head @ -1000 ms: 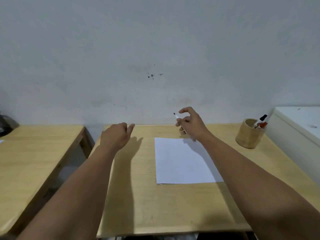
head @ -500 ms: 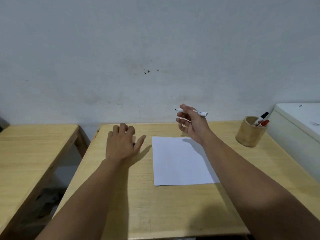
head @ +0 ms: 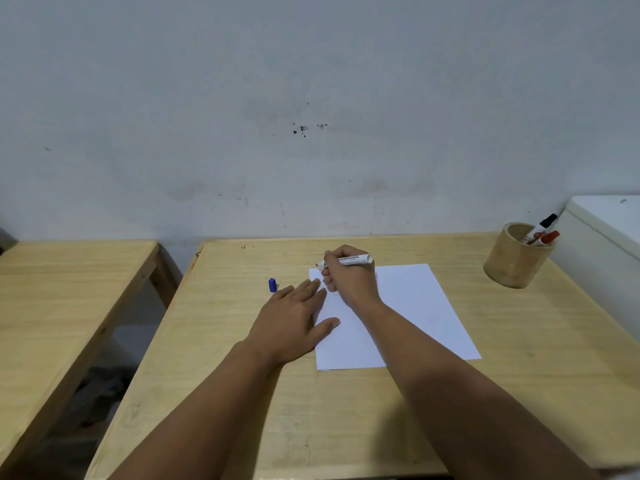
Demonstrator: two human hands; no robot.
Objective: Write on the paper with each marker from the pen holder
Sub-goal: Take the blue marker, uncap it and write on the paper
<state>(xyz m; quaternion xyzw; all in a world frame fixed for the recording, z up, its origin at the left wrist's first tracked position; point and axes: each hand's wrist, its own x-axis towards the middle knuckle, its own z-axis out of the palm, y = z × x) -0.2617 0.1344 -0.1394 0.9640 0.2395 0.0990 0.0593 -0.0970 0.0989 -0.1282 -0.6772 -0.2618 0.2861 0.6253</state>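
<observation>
A white sheet of paper [head: 412,306] lies on the wooden table [head: 346,410]. My right hand [head: 349,278] grips an uncapped white marker [head: 349,260], tip pointing left just above the paper's far left corner. My left hand [head: 294,320] lies flat, fingers spread, on the paper's left edge and the table. A blue cap [head: 272,285] rests on the table just left of my left fingertips. At the far right stands a round wooden pen holder [head: 512,261] with a black-capped marker [head: 547,221] and a red-capped marker [head: 549,238] in it.
A second wooden table [head: 62,292] stands to the left across a gap. A white box-like unit [head: 609,237] sits at the right edge beside the pen holder. A grey wall runs along the back of both tables.
My right hand came down from the air to the paper's far corner, gripping the marker in a writing hold. My left hand slid right onto the paper's edge, uncovering the blue cap.
</observation>
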